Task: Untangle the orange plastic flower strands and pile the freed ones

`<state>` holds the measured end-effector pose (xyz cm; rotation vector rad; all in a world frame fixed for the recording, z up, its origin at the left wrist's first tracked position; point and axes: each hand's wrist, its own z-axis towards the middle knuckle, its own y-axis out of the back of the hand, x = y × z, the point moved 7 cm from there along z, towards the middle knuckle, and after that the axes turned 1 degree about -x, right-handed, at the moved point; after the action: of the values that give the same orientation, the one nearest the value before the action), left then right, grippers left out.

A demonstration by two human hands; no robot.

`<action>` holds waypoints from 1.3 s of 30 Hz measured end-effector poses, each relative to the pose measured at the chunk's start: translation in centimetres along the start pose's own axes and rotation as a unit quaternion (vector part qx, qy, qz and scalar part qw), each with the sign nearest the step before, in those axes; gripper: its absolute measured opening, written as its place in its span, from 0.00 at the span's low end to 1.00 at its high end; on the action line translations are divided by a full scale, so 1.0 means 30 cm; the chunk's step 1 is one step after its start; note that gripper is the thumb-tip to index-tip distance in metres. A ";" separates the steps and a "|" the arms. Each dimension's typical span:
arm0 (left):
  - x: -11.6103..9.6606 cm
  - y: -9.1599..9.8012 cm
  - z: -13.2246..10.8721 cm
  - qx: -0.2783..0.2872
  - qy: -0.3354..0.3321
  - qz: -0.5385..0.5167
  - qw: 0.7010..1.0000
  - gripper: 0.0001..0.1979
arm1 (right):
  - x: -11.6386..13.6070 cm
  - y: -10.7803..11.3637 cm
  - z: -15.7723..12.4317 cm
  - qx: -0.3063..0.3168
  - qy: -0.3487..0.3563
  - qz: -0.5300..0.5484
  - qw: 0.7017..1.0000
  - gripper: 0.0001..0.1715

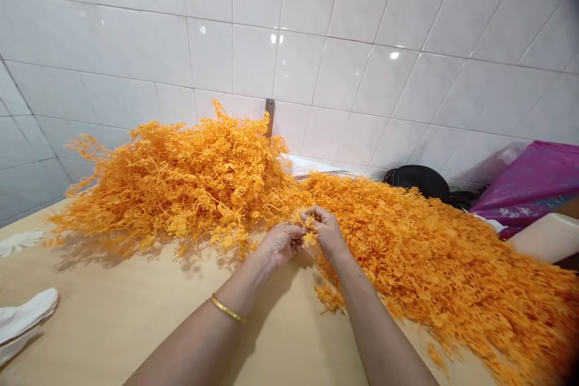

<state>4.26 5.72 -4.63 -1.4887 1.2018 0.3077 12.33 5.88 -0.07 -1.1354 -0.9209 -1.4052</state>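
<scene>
Both hands meet in front of me, between two heaps of frilly orange sprigs that look like dyed or artificial foliage. My left hand (284, 242) pinches a small orange sprig (310, 235) at its lower end. From the other side my right hand (326, 230) has its fingers closed on the same sprig. A gold bangle (228, 309) circles my left wrist. The left heap (194, 187) is tall and loose, with stems poking out. Lower and wider, the right heap (429, 253) spreads along the table beside my right forearm.
A pale wooden table (136, 325) carries everything, against a white tiled wall (298, 60). White cloth (27, 319) lies at the left edge. Behind the right heap sit a black round bag (418, 181), a purple bag (525, 184) and a cream box-like item (552, 236).
</scene>
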 end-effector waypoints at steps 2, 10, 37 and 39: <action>0.000 0.009 0.001 -0.004 0.005 0.020 1.000 0.07 | -0.010 0.008 0.005 -0.021 0.005 -0.001 1.000 0.10; 0.042 0.017 0.012 0.009 0.027 0.058 0.998 0.06 | -0.066 0.192 0.028 -0.201 -0.055 0.038 0.977 0.11; 0.024 0.016 0.015 0.002 0.024 0.014 1.000 0.03 | -0.063 0.020 0.009 -0.022 -0.038 -0.062 0.997 0.13; 0.025 0.010 0.014 0.013 0.004 0.040 0.999 0.05 | -0.067 0.037 0.014 -0.041 -0.030 -0.076 0.996 0.13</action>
<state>4.52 5.75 -5.48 -1.4231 1.2699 0.3379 13.48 6.63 -1.95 -1.1959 -1.0180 -1.5515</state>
